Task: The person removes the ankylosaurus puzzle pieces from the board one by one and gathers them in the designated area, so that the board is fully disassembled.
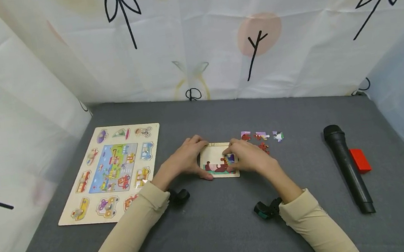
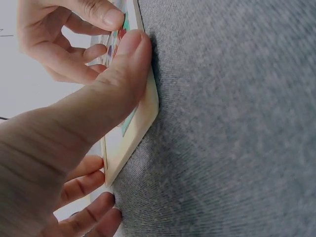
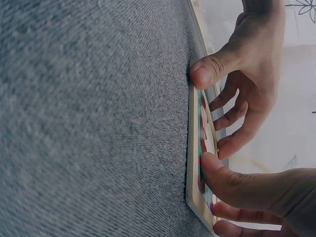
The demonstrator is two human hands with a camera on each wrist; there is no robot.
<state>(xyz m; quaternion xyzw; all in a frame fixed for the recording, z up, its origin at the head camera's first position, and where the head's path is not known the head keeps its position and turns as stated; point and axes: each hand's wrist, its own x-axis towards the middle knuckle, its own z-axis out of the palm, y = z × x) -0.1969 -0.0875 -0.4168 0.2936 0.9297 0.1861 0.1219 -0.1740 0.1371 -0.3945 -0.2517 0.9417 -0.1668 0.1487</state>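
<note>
Head view: on a grey table (image 1: 217, 239), a small wooden puzzle tray (image 1: 211, 153), partly filled, is held along its left side between the spread thumb and fingers of the left hand (image 1: 186, 158). Its right side is partly covered by the right hand (image 1: 249, 154), whose fingertips are set on the pieces; whether one is pinched cannot be told. Loose pieces (image 1: 262, 136) are scattered just beyond. A large puzzle board (image 1: 66, 216) is overlapped at its lower right by the left sleeve (image 1: 138, 223). At right, a red block (image 1: 361, 160) is partly hidden by a black microphone (image 1: 349, 170).

Left wrist view: the tray is seen nearly edge-on, its picture mostly blocked by the left thumb; the right hand is cut off above.

Right wrist view: the right thumb is rested on the pieces; its other fingers are cropped below.
</note>
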